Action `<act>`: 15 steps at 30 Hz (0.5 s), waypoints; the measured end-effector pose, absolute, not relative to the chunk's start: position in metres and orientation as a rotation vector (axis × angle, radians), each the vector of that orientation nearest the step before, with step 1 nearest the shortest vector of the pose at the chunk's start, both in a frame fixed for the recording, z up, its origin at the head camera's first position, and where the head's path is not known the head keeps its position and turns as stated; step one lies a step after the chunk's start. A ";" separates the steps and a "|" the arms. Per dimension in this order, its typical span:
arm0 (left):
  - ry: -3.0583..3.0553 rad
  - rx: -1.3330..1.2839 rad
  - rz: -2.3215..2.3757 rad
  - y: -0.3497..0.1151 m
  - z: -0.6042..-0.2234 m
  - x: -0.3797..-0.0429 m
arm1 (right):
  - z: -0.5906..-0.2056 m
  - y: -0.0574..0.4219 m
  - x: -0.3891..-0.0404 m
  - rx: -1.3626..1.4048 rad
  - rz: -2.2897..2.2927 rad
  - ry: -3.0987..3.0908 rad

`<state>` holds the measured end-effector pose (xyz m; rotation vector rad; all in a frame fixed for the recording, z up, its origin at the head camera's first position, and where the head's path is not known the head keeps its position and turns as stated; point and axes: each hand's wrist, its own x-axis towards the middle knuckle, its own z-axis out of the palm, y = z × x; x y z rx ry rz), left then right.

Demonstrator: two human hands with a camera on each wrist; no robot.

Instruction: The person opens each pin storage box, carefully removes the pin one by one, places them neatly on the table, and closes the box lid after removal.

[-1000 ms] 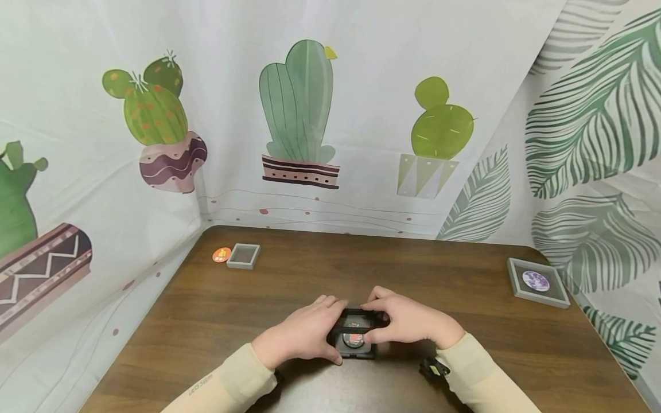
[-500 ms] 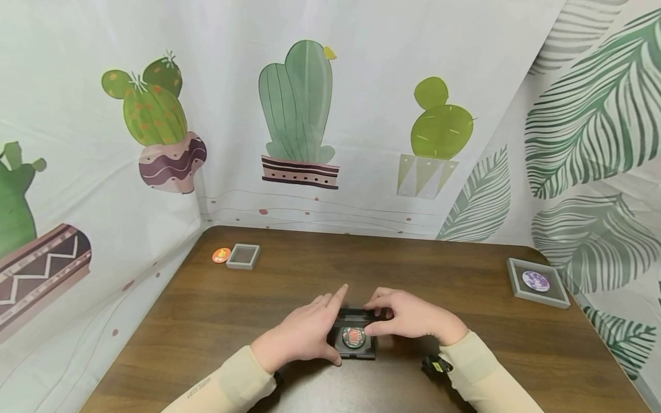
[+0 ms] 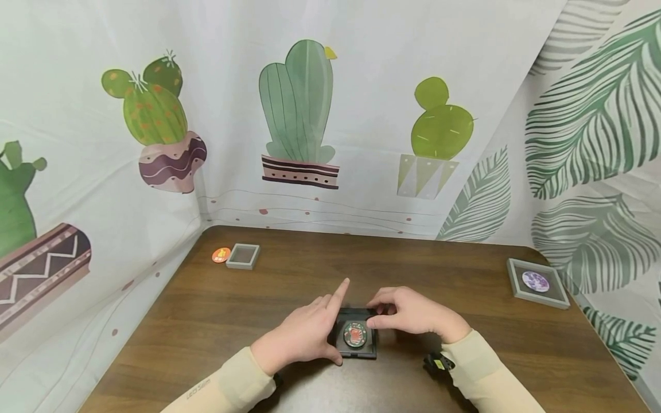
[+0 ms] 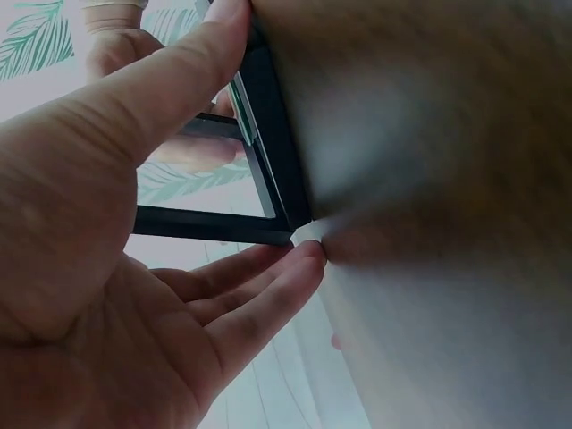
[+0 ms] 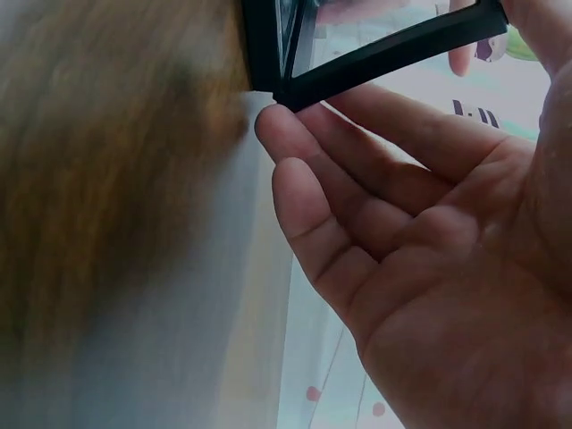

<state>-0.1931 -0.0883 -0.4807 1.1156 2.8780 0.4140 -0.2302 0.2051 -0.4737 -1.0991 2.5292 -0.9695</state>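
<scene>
A small black square display case [image 3: 356,355] lies on the table, with a round dark medallion [image 3: 354,334] with a red centre in it. Its clear-windowed lid [image 5: 402,58] stands raised at a slant, hinged at the far side. My left hand [image 3: 302,332] holds the case's left side, thumb at the near corner and other fingers by the far corner; its index finger points up and away. At the right, my right hand [image 3: 415,312] has its thumb by the lid's edge [image 4: 206,223] and its fingers behind the far corner.
At the back left of the brown table [image 3: 289,275] stand a small grey frame [image 3: 242,265] and an orange disc [image 3: 221,255]. A larger grey frame [image 3: 541,299] with a purple disc [image 3: 536,281] lies at the right edge. A patterned cloth [image 3: 372,115] hangs behind.
The lid has swung up and away, uncovering the medallion. My right hand has shifted slightly with it. My left index finger has lifted off the case and straightened.
</scene>
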 end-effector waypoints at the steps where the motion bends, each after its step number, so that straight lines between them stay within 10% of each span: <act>1: 2.881 1.121 0.412 -0.088 -0.481 -0.193 | -0.474 0.206 -0.230 -1.093 -0.969 2.532; 15: 2.897 1.135 0.415 -0.088 -0.483 -0.194 | -0.476 0.207 -0.233 -0.864 -1.000 2.596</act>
